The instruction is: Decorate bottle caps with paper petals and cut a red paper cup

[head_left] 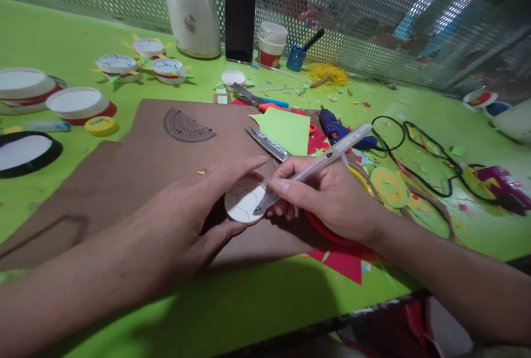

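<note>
A small white disc [244,203] with thin pen lines on it lies on a brown cardboard sheet [136,170]. My left hand [186,214] cups the disc, thumb below it and fingers over its far edge. My right hand [319,195] is closed round a white pen [319,163], whose tip touches the disc's right side.
Around the cardboard are a clear protractor [187,125], a box cutter [269,144], scissors [254,99], a blue glue gun [340,131] with black cable [423,153], green paper [286,128] and red paper scraps [344,261]. White lids [77,102], a jug [193,9] and a phone [239,15] stand farther back.
</note>
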Demonstrator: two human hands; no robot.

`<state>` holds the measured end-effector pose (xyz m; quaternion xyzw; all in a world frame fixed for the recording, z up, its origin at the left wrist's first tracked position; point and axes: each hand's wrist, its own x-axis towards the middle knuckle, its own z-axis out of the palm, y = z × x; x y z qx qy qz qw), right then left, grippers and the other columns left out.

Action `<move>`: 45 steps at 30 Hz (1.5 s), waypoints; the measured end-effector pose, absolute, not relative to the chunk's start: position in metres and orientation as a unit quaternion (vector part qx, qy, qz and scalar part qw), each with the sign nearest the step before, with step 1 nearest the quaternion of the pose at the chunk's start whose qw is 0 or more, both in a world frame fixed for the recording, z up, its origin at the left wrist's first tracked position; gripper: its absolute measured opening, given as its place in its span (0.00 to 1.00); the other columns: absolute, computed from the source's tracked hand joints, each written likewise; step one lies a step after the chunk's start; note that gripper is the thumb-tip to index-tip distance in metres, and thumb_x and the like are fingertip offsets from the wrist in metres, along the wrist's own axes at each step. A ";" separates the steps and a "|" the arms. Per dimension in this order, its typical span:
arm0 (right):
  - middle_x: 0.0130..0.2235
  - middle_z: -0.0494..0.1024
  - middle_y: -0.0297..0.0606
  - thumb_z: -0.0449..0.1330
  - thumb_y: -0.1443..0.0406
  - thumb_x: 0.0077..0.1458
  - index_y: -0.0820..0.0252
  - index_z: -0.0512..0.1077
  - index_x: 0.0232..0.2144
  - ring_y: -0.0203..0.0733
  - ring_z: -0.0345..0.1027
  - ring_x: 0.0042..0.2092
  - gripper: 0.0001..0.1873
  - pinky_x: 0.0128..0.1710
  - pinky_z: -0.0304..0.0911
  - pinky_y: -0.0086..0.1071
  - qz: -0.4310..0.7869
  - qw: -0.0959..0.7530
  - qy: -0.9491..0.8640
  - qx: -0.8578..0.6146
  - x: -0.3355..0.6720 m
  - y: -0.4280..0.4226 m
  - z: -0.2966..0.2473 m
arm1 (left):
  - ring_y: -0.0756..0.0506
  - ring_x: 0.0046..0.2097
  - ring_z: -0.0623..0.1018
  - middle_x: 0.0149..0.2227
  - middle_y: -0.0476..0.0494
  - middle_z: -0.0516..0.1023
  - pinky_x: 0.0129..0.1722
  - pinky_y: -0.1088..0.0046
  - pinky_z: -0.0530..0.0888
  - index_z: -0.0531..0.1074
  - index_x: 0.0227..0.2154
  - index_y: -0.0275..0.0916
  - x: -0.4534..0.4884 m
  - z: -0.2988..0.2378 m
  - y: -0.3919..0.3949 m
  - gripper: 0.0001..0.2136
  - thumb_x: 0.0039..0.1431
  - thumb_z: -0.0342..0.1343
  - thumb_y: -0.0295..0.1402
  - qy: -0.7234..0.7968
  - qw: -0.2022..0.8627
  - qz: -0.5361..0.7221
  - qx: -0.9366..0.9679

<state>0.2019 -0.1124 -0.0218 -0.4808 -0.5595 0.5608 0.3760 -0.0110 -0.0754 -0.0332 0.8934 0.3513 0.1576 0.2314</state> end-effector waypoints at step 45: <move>0.29 0.76 0.32 0.59 0.62 0.59 0.57 0.72 0.33 0.34 0.69 0.29 0.05 0.28 0.66 0.26 0.508 0.312 -0.603 -0.530 0.201 -0.117 -0.018 | 0.37 0.52 0.78 0.58 0.43 0.74 0.46 0.62 0.76 0.53 0.65 0.51 -0.010 -0.033 -0.077 0.31 0.60 0.53 0.43 0.379 0.269 0.138 0.875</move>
